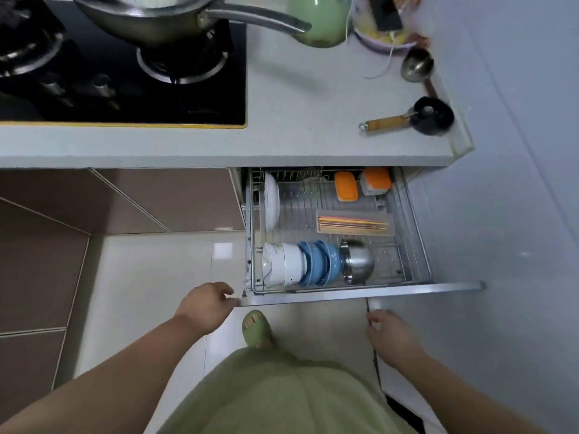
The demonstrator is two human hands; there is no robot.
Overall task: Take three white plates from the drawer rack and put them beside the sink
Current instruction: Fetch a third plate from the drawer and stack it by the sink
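The wire drawer rack (413,245) is pulled out below the grey counter. White plates (271,203) stand on edge at its back left. At the front lie a stack of white bowls (283,264), blue bowls (319,263) and a steel bowl (358,261). My left hand (206,303) rests at the left end of the drawer's front panel (407,291), fingertips touching its corner. My right hand (390,335) hovers just below the panel, fingers loosely curled, holding nothing. No sink is in view.
On the counter (297,98) sit a black gas hob (125,79) with a pot (147,17), a green jar (319,20), a ladle (416,64) and a small black pan (432,115). Orange-lidded boxes (360,184) and chopsticks (354,227) lie in the rack. A wall stands to the right.
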